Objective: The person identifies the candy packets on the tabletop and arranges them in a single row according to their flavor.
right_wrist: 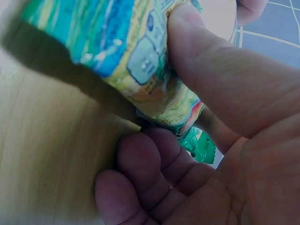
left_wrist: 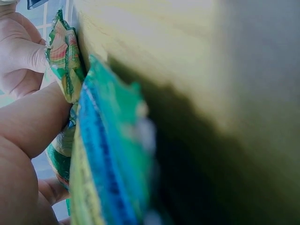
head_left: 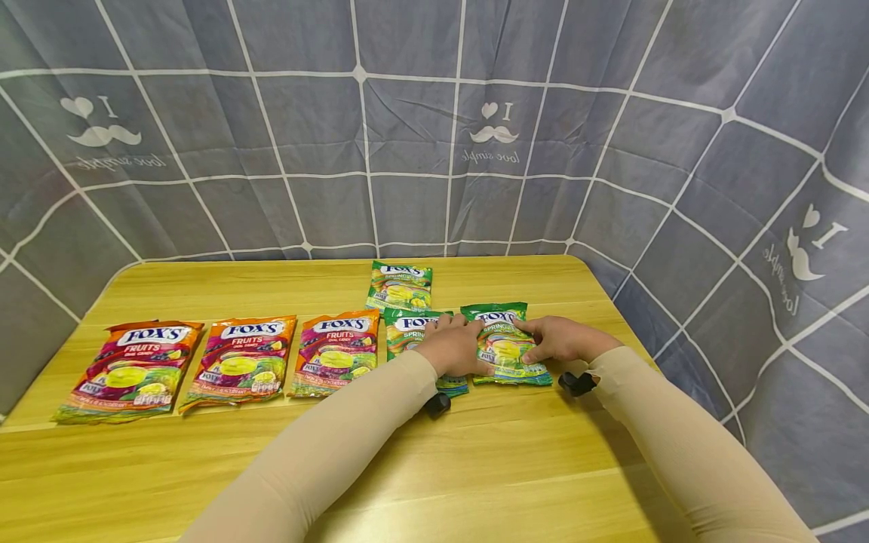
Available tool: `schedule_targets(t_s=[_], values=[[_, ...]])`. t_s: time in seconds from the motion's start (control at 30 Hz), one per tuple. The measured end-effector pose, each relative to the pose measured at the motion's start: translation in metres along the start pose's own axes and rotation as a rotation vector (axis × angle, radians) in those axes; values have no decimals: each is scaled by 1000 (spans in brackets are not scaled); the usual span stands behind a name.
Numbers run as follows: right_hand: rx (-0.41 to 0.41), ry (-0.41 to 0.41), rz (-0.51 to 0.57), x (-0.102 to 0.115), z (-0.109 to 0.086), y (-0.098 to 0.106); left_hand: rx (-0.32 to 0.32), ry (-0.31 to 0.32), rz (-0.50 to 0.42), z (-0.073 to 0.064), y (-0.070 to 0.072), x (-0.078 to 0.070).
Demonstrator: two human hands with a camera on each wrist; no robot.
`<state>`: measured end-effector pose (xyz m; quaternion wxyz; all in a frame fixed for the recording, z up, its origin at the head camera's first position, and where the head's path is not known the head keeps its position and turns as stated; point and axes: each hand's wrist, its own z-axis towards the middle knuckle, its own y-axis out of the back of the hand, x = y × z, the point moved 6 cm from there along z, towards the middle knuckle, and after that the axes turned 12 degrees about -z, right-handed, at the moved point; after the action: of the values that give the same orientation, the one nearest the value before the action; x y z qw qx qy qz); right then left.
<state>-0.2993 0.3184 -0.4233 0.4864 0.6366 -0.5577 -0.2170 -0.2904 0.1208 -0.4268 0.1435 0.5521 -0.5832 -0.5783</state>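
On the right of the table, a green candy bag [head_left: 505, 353] marked FOX'S lies with my right hand [head_left: 562, 339] at its right edge. In the right wrist view, my thumb [right_wrist: 201, 51] presses its face while curled fingers [right_wrist: 140, 159] reach under the edge, pinching it. My left hand [head_left: 451, 347] rests over a second green candy bag [head_left: 399, 329] just left of it, hiding much of its front. The left thumb [left_wrist: 37, 117] extends to the right-hand bag's near left side. Behind them lies a third green bag [head_left: 400, 290].
Three red-and-orange FOX'S fruit candy bags [head_left: 234, 360] form a row on the left of the wooden table [head_left: 434, 467]. A grey checked curtain [head_left: 414, 136] stands along the table's back and sides.
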Motion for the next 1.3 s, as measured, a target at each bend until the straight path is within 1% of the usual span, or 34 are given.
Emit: schedule_targets(t_s=[0.33,0.6,0.67,0.73,0.8,0.87,0.93,1.03,1.17,1.23,1.3], values=[[-6,7,-29,4,-2,2,-5,-4,1,1,-1,1],[-9,-13,-60,8,-2,6,13,5,6,0,2,0],[-6,-16,-83,10,-2,9,20,6,3,-1,5,0],[-15,-37,-115,12,-2,13,17,2,-21,-2,11,0],[-37,-48,-146,16,-2,19,5,-9,-54,-1,20,1],[-83,-67,-163,23,1,27,-28,-20,-87,0,31,6],[-140,-70,-165,34,4,35,-72,-18,-104,1,46,14],[-211,-55,-137,54,14,42,-142,16,-113,1,70,35],[-256,-19,-84,83,36,45,-212,91,-144,-3,98,75],[-268,-3,-57,97,49,44,-226,123,-171,-5,108,96],[-263,2,-12,108,63,42,-226,154,-210,-8,114,116]])
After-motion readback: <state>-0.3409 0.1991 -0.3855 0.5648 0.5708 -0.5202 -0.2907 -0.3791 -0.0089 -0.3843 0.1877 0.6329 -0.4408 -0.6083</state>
